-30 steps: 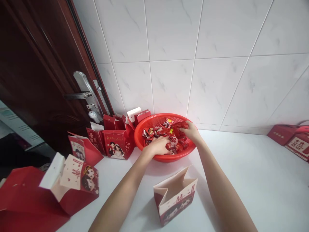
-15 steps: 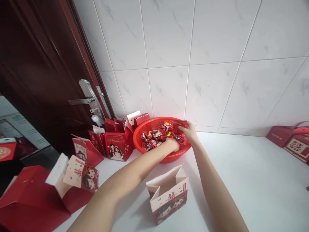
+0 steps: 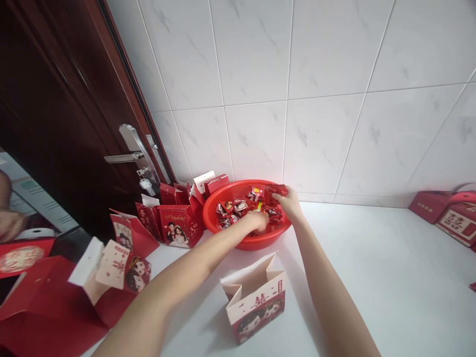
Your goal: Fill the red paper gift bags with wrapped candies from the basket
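A red plastic basket (image 3: pixel 243 243) holds several wrapped candies (image 3: pixel 241 206) in red, brown and yellow wrappers. My left hand (image 3: pixel 259 223) reaches down among the candies; its fingers are hidden and slightly smeared. Over the basket's right rim, my right hand (image 3: pixel 292 202) is closed on red-wrapped candies (image 3: pixel 275 190), which it pinches between thumb and fingers; I cannot tell how many. In front of the basket a paper gift box (image 3: pixel 256 302) stands upright with its top open, printed with a cartoon couple. Neither hand touches the box.
Several red gift boxes (image 3: pixel 178 225) line the left side, with larger red ones (image 3: pixel 44 297) nearer me. A dark door (image 3: pixel 55 99) with a handle is at left, a tiled wall (image 3: pixel 253 139) behind. Red boxes (image 3: pixel 455 215) stand far right. Another person's hand (image 3: pixel 13 223) shows at the left edge.
My left hand has moved slightly left within the basket. My right hand keeps hold of the red-wrapped candies. Another person's hand has come into view at the left. The view has shifted slightly.
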Tool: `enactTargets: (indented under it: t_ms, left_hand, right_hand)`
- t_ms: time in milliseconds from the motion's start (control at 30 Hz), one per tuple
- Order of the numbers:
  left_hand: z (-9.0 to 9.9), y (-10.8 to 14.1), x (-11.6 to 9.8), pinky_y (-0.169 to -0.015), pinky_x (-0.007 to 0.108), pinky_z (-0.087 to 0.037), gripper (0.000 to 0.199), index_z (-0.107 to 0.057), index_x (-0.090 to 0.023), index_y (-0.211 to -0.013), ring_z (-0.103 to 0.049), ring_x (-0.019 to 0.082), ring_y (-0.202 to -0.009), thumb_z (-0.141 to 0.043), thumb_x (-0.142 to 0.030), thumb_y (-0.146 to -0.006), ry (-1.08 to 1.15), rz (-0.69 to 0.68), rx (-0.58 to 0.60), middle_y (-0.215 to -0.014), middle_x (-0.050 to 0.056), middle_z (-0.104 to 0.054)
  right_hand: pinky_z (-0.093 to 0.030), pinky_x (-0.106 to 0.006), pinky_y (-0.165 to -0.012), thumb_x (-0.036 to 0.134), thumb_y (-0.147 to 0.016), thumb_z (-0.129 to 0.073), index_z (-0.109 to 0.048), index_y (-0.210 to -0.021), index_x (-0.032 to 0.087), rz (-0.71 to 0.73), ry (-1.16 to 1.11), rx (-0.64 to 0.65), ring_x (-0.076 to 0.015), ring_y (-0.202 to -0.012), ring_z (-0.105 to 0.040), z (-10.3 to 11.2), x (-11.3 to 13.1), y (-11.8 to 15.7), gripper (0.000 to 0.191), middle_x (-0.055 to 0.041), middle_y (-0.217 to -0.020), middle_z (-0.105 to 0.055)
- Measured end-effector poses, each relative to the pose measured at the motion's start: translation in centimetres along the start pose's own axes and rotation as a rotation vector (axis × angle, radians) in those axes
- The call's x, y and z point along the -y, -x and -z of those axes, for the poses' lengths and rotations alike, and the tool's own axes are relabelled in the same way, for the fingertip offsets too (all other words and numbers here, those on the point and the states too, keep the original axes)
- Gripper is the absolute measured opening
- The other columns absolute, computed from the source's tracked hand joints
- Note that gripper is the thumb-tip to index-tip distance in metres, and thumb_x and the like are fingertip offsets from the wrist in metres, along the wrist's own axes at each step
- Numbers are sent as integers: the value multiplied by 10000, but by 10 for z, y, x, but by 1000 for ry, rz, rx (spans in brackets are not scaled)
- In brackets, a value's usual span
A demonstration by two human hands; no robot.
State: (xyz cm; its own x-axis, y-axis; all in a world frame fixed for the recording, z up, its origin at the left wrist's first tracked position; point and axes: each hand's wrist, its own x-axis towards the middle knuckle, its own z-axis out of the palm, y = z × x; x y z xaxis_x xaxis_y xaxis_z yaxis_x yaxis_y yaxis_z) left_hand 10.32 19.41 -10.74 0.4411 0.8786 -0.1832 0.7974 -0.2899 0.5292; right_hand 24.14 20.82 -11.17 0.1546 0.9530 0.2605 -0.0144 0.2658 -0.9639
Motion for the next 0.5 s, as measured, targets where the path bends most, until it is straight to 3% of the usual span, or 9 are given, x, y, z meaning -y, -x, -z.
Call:
enactTargets:
  t_ms: [100, 200, 300, 400, 500]
  left_hand:
    - [24, 17, 8, -742, 383, -559, 118, -676, -190, -539, -718, 297, -719, -733, -91, -569, 64, 59, 70, -599, 72, -711]
    - [43, 32, 14, -726, 299, -522, 41, -725, -187, -688, -688, 207, -749, -687, -200, -692, 311, 58, -131, -717, 34, -738]
    - [51, 39, 17, -746, 288, -493, 123, -734, -172, -745, -653, 171, -754, -756, -269, -672, 671, 69, -365, -754, 22, -729]
    - [51, 41, 15, -796, 293, -489, 242, -730, -170, -743, -653, 163, -787, -852, -329, -607, 856, 75, -427, -783, 21, -731]
    - [49, 41, 10, -843, 295, -494, 270, -737, -177, -745, -666, 170, -850, -883, -351, -600, 900, 53, -429, -854, 32, -753]
  right_hand:
    - [-577, -388, -802, 290, -627, -644, -607, -877, 198, -7, -34, -4, -249, -856, -716, -1, 4, 1, 269, -51, -873, -742]
    - [-569, -383, -788, 313, -624, -644, -605, -866, 206, -14, -25, 13, -251, -856, -712, -1, 7, 4, 267, -49, -870, -741]
    - [-556, -384, -811, 321, -617, -653, -613, -852, 217, -6, 28, 35, -247, -873, -705, 0, 10, 7, 260, -37, -880, -744]
    - [-542, -358, -755, 363, -615, -702, -616, -825, 223, 4, 46, 78, -230, -806, -687, 1, 17, 11, 267, -18, -820, -724]
    - [-517, -329, -672, 445, -633, -756, -618, -779, 218, 9, 1, 105, -196, -682, -636, 2, 25, 17, 303, 0, -697, -664]
